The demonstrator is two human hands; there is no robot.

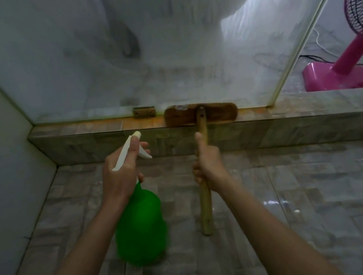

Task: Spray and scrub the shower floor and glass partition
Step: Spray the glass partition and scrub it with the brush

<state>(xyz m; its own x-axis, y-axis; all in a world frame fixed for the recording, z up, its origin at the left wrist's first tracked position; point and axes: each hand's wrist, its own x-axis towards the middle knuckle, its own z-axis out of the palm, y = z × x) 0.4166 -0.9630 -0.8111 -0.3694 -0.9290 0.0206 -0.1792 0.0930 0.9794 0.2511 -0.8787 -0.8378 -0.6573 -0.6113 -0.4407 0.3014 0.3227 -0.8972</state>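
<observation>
The left hand (120, 174) holds the green bottle (140, 225) by its white spray head, fingers (144, 145) curled round the trigger, nozzle aimed toward the glass (139, 49). The bottle hangs tilted above the tiled floor (282, 216). The right hand (208, 164) grips the wooden handle of the brush (217, 113), fingers wrapped tight, thumb laid up along the shaft. The brush head lies on the tiled ledge (291, 125), touching the foot of the streaked glass, just beside a metal bracket (144, 112). A pink fan (352, 55) stands beyond the glass, at right.
</observation>
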